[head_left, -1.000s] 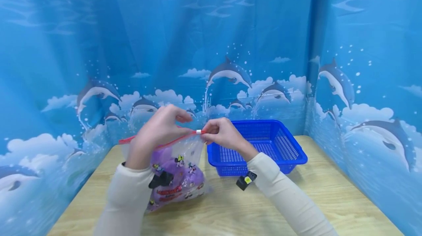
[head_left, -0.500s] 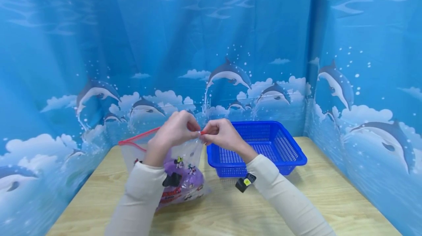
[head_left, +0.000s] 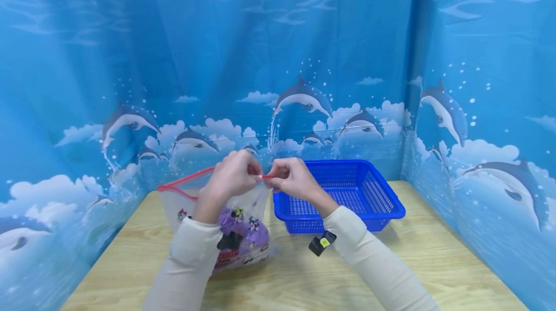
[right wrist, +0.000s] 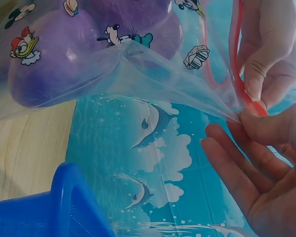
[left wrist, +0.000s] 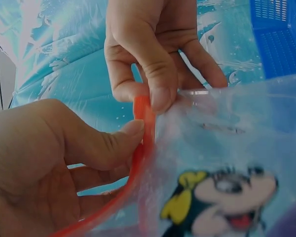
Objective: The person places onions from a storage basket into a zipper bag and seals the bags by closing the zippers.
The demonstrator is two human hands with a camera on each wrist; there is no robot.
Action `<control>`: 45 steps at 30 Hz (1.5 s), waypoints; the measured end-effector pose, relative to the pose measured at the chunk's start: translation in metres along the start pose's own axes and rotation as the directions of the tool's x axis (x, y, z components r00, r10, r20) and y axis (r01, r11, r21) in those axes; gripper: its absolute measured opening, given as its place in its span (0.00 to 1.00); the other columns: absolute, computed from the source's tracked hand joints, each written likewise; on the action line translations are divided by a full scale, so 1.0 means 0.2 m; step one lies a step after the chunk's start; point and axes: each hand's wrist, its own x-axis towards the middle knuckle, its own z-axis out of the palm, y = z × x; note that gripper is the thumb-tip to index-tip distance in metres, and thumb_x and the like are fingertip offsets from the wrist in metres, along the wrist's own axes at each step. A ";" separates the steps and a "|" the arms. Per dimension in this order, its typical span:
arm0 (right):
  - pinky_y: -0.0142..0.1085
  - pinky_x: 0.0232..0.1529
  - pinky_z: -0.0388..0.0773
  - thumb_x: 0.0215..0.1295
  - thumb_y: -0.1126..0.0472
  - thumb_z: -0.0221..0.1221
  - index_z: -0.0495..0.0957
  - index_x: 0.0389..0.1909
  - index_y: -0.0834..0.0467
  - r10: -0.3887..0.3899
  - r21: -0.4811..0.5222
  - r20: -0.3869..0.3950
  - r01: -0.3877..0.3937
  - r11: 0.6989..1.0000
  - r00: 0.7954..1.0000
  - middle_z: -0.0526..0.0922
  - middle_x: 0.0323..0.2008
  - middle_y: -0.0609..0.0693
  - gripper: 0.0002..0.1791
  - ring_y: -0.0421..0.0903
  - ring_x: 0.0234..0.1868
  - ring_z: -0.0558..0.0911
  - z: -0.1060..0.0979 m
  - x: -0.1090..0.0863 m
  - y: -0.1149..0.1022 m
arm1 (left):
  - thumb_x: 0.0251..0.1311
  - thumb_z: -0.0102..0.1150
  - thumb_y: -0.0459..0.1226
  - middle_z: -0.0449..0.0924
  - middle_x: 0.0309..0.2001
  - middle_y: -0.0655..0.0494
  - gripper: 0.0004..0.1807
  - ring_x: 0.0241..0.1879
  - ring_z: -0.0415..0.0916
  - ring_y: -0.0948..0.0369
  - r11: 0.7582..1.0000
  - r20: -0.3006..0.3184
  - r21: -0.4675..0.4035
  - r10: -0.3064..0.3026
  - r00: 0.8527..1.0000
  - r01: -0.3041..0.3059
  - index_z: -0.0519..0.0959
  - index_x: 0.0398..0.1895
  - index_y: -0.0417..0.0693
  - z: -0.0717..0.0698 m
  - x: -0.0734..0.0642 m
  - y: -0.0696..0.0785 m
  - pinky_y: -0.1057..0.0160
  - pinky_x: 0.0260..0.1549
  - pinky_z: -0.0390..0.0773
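A clear plastic zip bag with a red zip strip and printed cartoon figures stands on the table. Rounded purple balls are inside it. My left hand pinches the strip close to the bag's right-hand corner, and a small white bit shows at its fingertips. Right beside it, my right hand pinches the end of the strip at that corner between thumb and index finger. In the left wrist view the two thumbs nearly meet on the red strip. Left of my hands, the strip's two sides stand apart.
A blue plastic basket with perforated walls stands just right of the bag, partly behind my right hand. Underneath is a light wood table. A blue curtain with dolphins hangs behind and at both sides.
My left hand has moved slightly down and right, its raised fingers closing onto the strip and covering most of the white piece. The strip's sides on the left now show. My right hand stays put.
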 end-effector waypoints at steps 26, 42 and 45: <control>0.44 0.37 0.91 0.69 0.72 0.59 0.74 0.30 0.65 0.043 0.041 -0.074 -0.040 0.998 0.996 0.86 0.38 0.64 0.07 0.50 0.32 0.91 0.01 -0.04 0.03 | 0.59 0.68 0.33 0.90 0.36 0.54 0.05 0.36 0.81 0.57 0.994 -0.018 0.034 -0.106 0.994 0.106 0.91 0.34 0.52 -0.10 -0.11 -0.14 0.54 0.39 0.80; 0.40 0.38 0.91 0.71 0.73 0.58 0.74 0.31 0.64 0.064 0.089 -0.068 -0.057 0.994 0.996 0.85 0.38 0.63 0.07 0.50 0.34 0.91 -0.02 -0.08 0.07 | 0.63 0.68 0.35 0.90 0.42 0.47 0.06 0.39 0.82 0.54 0.986 -0.001 -0.029 -0.166 0.986 0.166 0.91 0.38 0.46 -0.17 -0.21 -0.29 0.58 0.35 0.82; 0.40 0.38 0.91 0.71 0.73 0.57 0.74 0.32 0.65 0.065 0.086 -0.079 -0.058 0.995 0.995 0.85 0.37 0.63 0.06 0.50 0.34 0.91 -0.03 -0.09 0.08 | 0.64 0.67 0.36 0.90 0.44 0.45 0.06 0.42 0.83 0.52 0.981 0.011 -0.049 -0.187 0.982 0.187 0.91 0.39 0.45 -0.18 -0.24 -0.33 0.53 0.38 0.85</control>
